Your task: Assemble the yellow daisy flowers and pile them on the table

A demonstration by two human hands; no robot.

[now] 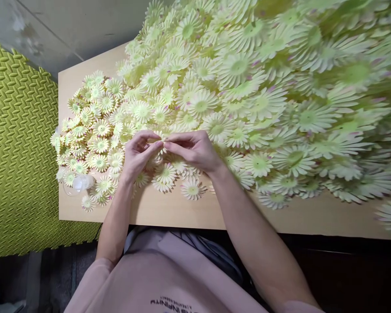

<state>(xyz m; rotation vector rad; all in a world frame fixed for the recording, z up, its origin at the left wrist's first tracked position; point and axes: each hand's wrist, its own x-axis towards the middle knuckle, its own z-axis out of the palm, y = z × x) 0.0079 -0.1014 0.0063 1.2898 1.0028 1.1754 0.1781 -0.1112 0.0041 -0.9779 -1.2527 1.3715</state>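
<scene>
My left hand (142, 150) and my right hand (195, 150) meet fingertip to fingertip above the near side of the flower pile. Both are closed in a pinch on a small pale artificial flower (163, 135), whose petals show just above the fingertips. The rest of it is hidden by my fingers. Below my hands lie loose pale yellow-green flower heads (165, 174) with green centres. Smaller flower heads (99, 144) are heaped to the left of my left hand. Larger ones (217, 126) spread out beside my right hand.
A wooden table (182, 213) carries the flowers, which rise into a big mound (247, 69) at the back right. A small clear plastic container (83, 182) stands at the left edge. A textured yellow-green foam mat (19, 152) stands left of the table. Behind is a grey wall (84, 21).
</scene>
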